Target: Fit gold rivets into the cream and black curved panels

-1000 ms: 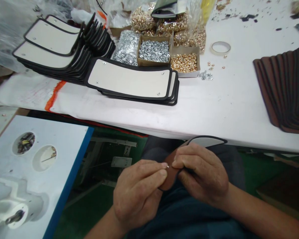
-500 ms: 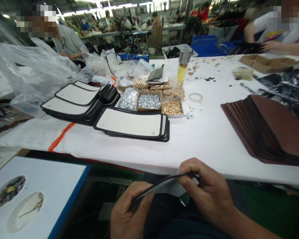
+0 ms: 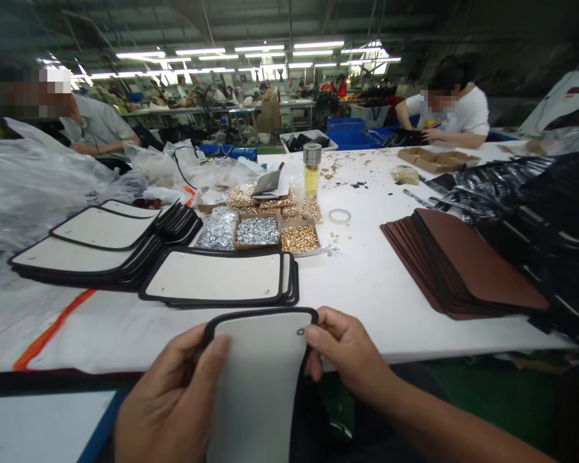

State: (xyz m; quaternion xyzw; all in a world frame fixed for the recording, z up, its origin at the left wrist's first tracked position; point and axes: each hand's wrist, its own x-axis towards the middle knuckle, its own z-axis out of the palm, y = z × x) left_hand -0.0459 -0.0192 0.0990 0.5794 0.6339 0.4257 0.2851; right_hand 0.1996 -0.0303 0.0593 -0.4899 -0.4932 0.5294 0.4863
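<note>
A pale grey panel with black edging (image 3: 258,379) is held upright between my hands, just in front of the table edge. My left hand (image 3: 174,392) grips its left edge, thumb on the pale face. At the upper right corner my right hand (image 3: 347,350) pinches it, the thumb beside a small metal eyelet (image 3: 300,332). Behind it on the table lies a short stack of similar panels (image 3: 212,276) with metal eyelets in the corners. A taller stack of panels (image 3: 91,254) stands to the left.
Open boxes hold silver eyelets (image 3: 257,230) and gold eyelets (image 3: 299,238). A tape ring (image 3: 340,215) and a bottle of yellow liquid (image 3: 311,170) stand nearby. Brown panels (image 3: 473,257) are fanned out at right beside black plastic (image 3: 525,238). Two people sit across the table.
The panel has been raised and turned, so its pale face now shows towards me instead of its edge. Both hands have moved up with it. My view has tilted upward.
</note>
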